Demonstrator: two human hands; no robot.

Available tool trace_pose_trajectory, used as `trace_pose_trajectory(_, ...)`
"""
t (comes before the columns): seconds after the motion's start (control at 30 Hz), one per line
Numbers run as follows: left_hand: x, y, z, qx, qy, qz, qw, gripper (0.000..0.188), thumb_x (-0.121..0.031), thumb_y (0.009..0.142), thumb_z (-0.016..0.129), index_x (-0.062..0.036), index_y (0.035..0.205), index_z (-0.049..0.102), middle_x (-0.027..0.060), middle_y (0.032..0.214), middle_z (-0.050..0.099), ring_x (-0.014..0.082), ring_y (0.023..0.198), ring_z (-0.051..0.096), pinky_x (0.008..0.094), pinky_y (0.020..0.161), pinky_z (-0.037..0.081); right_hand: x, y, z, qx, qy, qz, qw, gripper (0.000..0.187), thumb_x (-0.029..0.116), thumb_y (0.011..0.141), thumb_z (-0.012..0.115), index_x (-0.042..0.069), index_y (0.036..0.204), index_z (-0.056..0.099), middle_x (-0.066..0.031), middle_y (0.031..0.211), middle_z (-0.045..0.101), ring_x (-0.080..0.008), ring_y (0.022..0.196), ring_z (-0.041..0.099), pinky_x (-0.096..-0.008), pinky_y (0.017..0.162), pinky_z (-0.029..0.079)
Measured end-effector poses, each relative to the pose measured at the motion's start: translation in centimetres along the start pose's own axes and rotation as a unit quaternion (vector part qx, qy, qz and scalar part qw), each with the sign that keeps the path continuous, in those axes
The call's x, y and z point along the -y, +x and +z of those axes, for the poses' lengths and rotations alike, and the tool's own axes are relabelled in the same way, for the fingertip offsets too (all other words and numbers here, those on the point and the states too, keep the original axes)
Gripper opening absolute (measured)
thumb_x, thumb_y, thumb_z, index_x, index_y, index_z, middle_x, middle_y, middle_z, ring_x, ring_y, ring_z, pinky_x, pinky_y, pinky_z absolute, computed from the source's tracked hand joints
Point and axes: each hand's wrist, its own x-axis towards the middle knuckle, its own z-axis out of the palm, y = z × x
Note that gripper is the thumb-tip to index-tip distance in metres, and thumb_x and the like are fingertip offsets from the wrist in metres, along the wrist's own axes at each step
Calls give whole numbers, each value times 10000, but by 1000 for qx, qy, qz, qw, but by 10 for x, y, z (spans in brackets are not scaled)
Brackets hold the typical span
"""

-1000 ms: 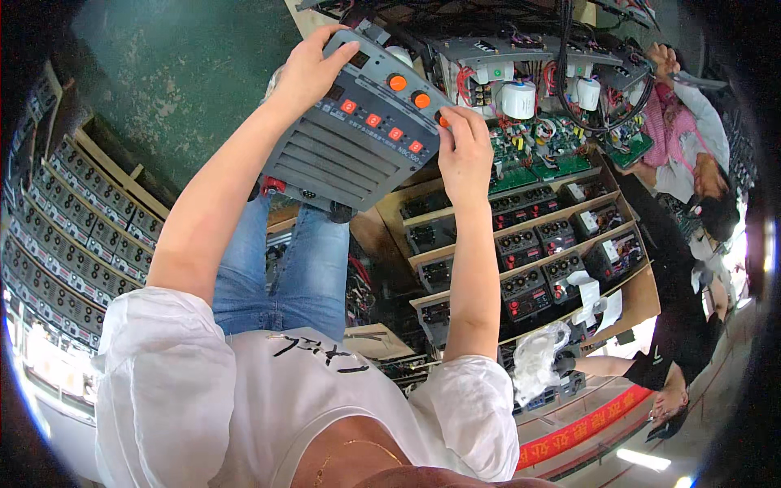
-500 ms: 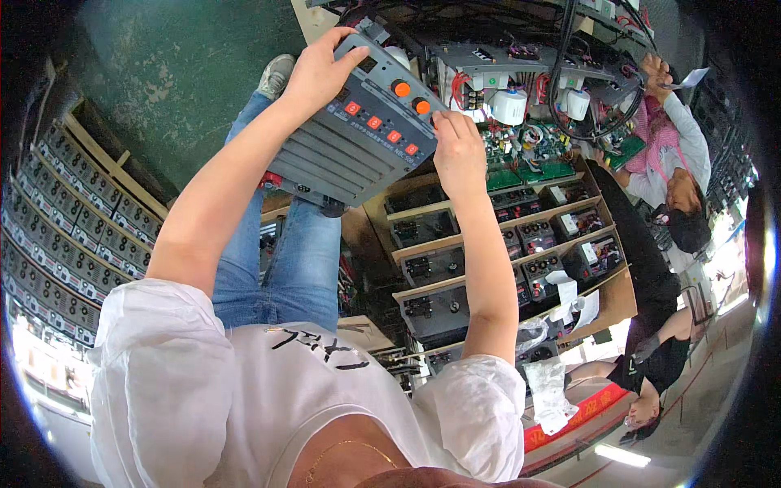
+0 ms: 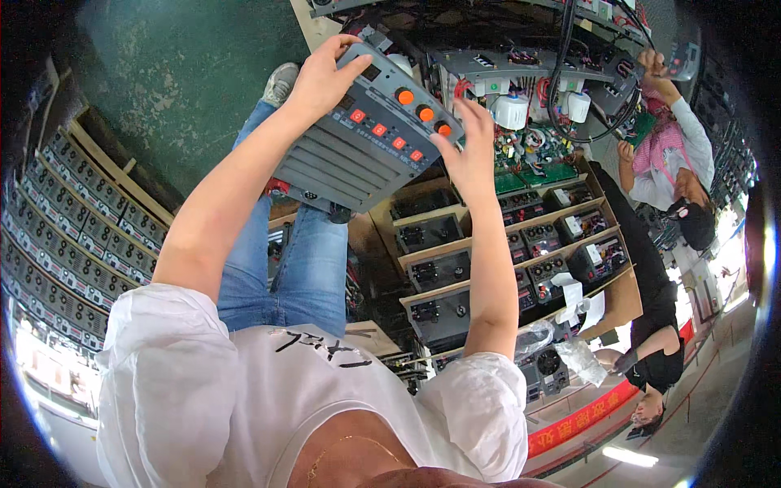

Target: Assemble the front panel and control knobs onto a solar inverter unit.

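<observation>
A grey metal electronics box (image 3: 350, 167) with a ribbed face is tilted above my legs. Its dark panel carries three orange knobs (image 3: 424, 112) and a row of small red squares. My left hand (image 3: 325, 77) grips the upper left corner, thumb over the front and fingers behind the top edge. Around the rightmost knob, at the panel's right end, my right hand (image 3: 469, 154) is open, thumb and fingers apart. Whether its fingertips touch the box I cannot tell.
Partitioned shelves of similar units (image 3: 439, 268) stand right of my legs. Beyond are green circuit boards (image 3: 547, 172), white cylinders (image 3: 510, 111) and hanging black cables (image 3: 561, 73). Stacked units (image 3: 73, 236) line the left. Two people work at right, one holding a green board (image 3: 643, 126).
My right hand has opened from a pinch at the right end, uncovering the third orange knob. The box has shifted slightly right. At right, one person has raised a grey part.
</observation>
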Motion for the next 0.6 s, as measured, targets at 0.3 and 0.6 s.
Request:
trace_pose_trajectory(0.3, 1, -4, -15, 98, -78, -138, 982, 413, -317, 823, 570, 44, 1022, 549, 61, 816, 596, 99, 725, 507, 248, 662, 412, -35, 5, 17, 161, 355, 277, 878, 514, 168, 731, 650, -15, 1178, 472, -121, 1112, 525, -187, 1022, 493, -284, 886, 366)
trace_pose_trajectory(0.6, -9, -7, -13, 78, -76, -156, 982, 383, -308, 799, 605, 24, 988, 572, 42, 796, 593, 92, 717, 518, 240, 657, 420, -41, 8, 18, 183, 364, 290, 866, 472, 155, 727, 660, -39, 1124, 495, -104, 1041, 556, -170, 986, 498, -269, 884, 355)
